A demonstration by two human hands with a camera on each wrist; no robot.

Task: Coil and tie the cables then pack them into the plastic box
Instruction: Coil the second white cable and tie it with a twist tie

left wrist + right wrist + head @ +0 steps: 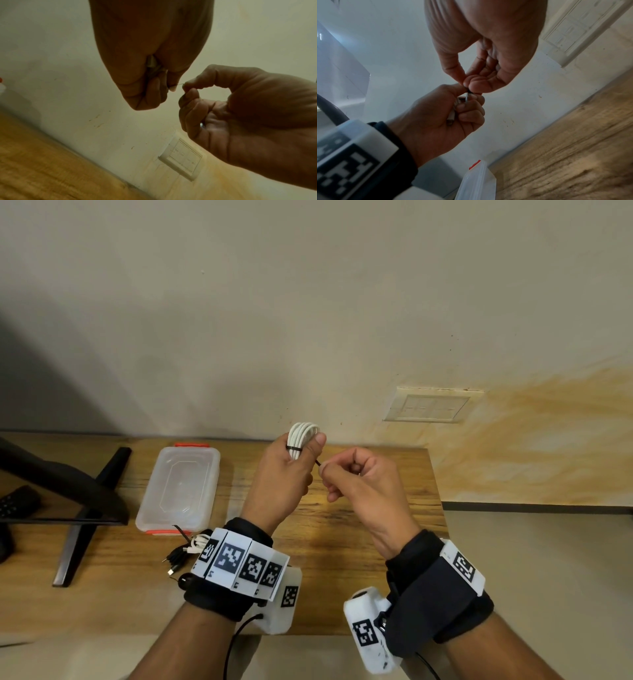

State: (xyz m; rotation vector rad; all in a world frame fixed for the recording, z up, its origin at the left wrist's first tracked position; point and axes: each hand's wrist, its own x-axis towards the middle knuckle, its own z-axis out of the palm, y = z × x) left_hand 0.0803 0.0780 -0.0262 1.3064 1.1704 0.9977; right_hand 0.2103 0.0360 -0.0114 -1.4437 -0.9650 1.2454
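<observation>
My left hand (291, 470) grips a coiled white cable (303, 436) held up above the wooden table (359, 525). A thin black tie (294, 448) runs round the coil under my thumb. My right hand (346, 474) pinches the free end of that tie (318, 463) just right of the coil. In the right wrist view the left hand (450, 115) is closed round the white cable (452, 117), and the right fingertips (471, 83) pinch the tie (467, 97). The left wrist view shows the tie (178, 84) stretched between both hands. The clear plastic box (178, 491) with orange clips lies on the table to the left, lid on.
Black and white cables (186, 553) lie in a small heap on the table in front of the box, partly hidden by my left wrist. A black monitor stand (85, 508) occupies the left end. A wall switch plate (428, 407) sits behind the table's right end.
</observation>
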